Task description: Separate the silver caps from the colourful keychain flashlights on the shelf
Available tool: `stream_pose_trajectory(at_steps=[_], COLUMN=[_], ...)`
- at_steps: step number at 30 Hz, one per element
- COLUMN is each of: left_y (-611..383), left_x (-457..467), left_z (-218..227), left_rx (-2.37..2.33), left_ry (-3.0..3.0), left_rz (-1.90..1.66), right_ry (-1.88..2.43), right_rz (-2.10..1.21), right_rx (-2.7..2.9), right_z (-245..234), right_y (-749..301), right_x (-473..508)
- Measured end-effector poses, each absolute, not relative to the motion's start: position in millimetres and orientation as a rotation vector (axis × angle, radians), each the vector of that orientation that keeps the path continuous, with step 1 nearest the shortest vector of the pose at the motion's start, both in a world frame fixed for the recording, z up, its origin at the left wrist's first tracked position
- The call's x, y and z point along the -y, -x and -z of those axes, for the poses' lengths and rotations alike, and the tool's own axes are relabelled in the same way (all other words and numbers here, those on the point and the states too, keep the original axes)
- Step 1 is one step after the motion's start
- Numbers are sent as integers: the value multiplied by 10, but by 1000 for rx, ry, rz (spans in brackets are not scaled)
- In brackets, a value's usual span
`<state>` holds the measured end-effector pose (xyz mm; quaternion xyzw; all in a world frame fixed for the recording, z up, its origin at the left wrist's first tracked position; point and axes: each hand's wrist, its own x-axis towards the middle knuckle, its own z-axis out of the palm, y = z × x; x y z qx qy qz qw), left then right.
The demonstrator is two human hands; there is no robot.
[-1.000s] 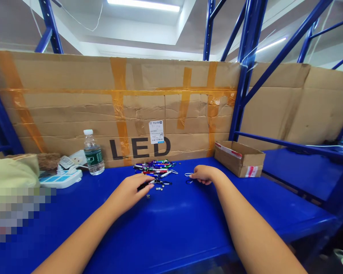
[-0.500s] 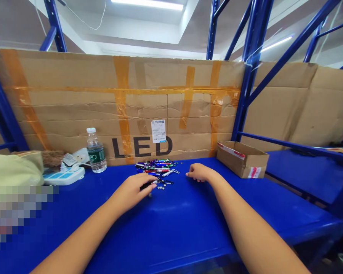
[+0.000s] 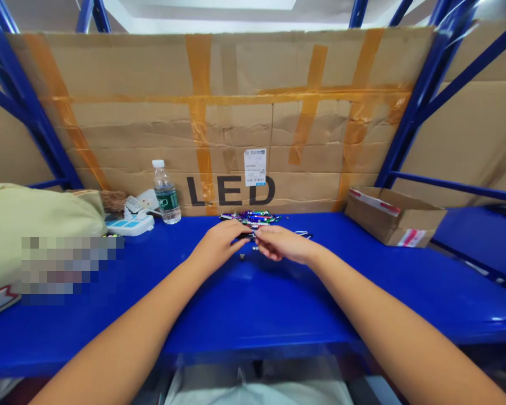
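A: Left hand [image 3: 221, 239]: state?

B: Thumb and fingers closed in a pinch on a slim dark piece [image 3: 245, 235]. The piece is in front of the pile [image 3: 255, 216], partly covered by the fingers.

A: Right hand [image 3: 284, 243]?

B: Fingers curled, tips brought up close to the left hand's tips. Cannot tell whether they touch, nor what, if anything, they pinch; the grip is hidden.

A: Describe the pile.

B: Slender shiny items, mixed purple, green, red, silver. Lying on the blue surface [image 3: 253, 309], just behind both hands.

A: Anything small nearby?

B: Silver bits [image 3: 242, 256] on the surface, below and between the hands. Pale and dark loops [image 3: 302, 233] just beyond the right hand, half screened by it.

A: Farther out?

B: To the left, a bottle [image 3: 166, 197], upright, white cap, green label; beside it a power strip [image 3: 130, 225], then a pale bag [image 3: 46, 208]. To the right, well apart from the hands, an open box [image 3: 366, 220].

A: Backdrop?

B: Cardboard [image 3: 152, 138], upright, orange tape [image 3: 200, 112], black "LED" lettering [image 3: 230, 190], white sticker [image 3: 255, 166].
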<state>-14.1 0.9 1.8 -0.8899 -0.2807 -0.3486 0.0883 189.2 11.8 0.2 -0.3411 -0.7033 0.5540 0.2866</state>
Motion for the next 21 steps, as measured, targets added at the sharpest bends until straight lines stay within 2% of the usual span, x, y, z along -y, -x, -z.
stream_pose_trajectory(at_steps=[8,15,18,21], left_y=[146,91,62,61], left_x=[3,44,73,63], left_z=[-28,-70,-70,-36], left_rx=[854,1018,1323,1541], left_ry=[2645,2674,2798,2934], left_rz=[973,1076,1067,1203], right_ry=[825,767,810,925], right_rz=[-1554,-1571,-1397,-1154], right_rx=[1875,1800,1924,2061], right_z=[-23,-35,-44,-49], right_y=[-1912,-1896,-1898,-1890], right_x=[-94,-80,-77,-80])
